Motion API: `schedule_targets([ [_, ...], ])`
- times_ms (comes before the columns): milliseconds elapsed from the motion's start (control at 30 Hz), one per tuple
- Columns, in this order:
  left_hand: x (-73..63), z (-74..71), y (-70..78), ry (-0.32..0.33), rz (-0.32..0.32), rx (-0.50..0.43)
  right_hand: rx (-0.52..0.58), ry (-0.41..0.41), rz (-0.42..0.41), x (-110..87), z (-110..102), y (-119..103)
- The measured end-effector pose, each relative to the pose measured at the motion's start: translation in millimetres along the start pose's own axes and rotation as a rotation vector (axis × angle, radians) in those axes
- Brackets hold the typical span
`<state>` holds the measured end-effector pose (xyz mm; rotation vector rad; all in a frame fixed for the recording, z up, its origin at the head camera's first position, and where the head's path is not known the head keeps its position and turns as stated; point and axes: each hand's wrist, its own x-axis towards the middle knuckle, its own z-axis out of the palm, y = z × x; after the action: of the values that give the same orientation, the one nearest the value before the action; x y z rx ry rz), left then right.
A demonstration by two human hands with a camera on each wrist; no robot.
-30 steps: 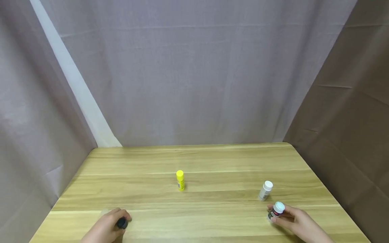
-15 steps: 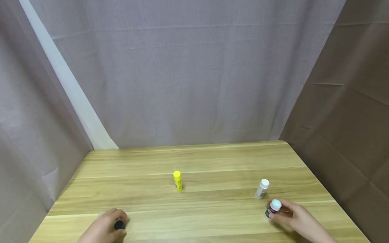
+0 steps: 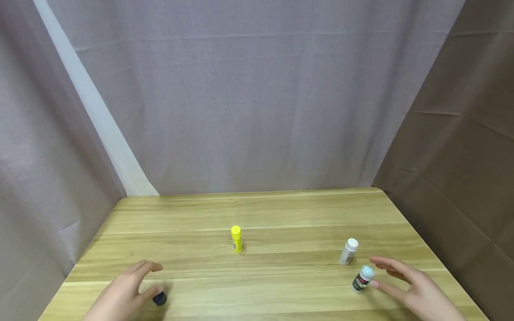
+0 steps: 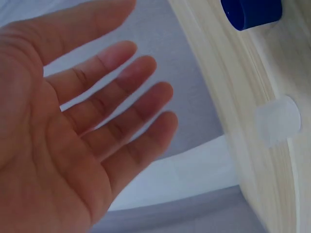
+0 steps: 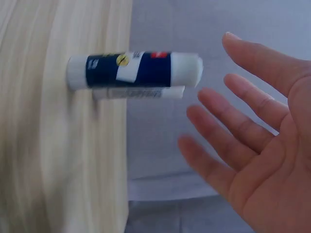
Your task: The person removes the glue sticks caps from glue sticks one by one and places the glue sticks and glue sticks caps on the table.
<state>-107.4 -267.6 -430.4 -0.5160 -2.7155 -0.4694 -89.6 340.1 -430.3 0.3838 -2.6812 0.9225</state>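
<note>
My left hand (image 3: 122,290) is held open above the table, its thumb near a dark blue cap (image 3: 159,299) in the head view. The left wrist view shows that blue cap (image 4: 262,12) lying apart from the fingers, with a translucent whitish cap (image 4: 281,120) standing near it. On the right, a glue stick with a dark label and white cap (image 5: 129,71) stands upright. My right hand (image 3: 415,287) is spread beside it, thumb and fingers off it in the right wrist view. Just behind stands a slimmer white glue stick (image 3: 348,252).
A yellow glue stick (image 3: 237,239) stands upright near the middle of the wooden table (image 3: 281,285). Grey curtains (image 3: 257,102) hang behind and to the left, and a brown one (image 3: 462,156) closes off the right side.
Both hands have let go: the left has opened and drawn back from the dark blue cap, the right has released the dark-labelled glue stick and moved right.
</note>
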Motion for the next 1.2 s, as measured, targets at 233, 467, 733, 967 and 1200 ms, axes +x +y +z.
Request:
schedule_targets([
  [233,16.6,-2.5,5.1,-0.045,-0.073,-0.048,-0.101,0.072,-0.042,13.2,8,-30],
  [467,44.5,1.3,14.2,-0.077,-0.031,-0.06,-0.069,0.066,-0.074,43.9,25,-56],
  [733,87.7,5.0,37.3,-0.138,0.054,-0.099,0.027,-0.03,-0.189,96.0,56,-81],
  [967,107.9,6.0,56.3,-0.114,0.123,-0.077,0.17,-0.107,-0.199,128.1,76,-96],
  [1200,112.6,11.3,65.0,-0.118,0.153,-0.075,0.301,-0.149,-0.195,140.8,90,-97],
])
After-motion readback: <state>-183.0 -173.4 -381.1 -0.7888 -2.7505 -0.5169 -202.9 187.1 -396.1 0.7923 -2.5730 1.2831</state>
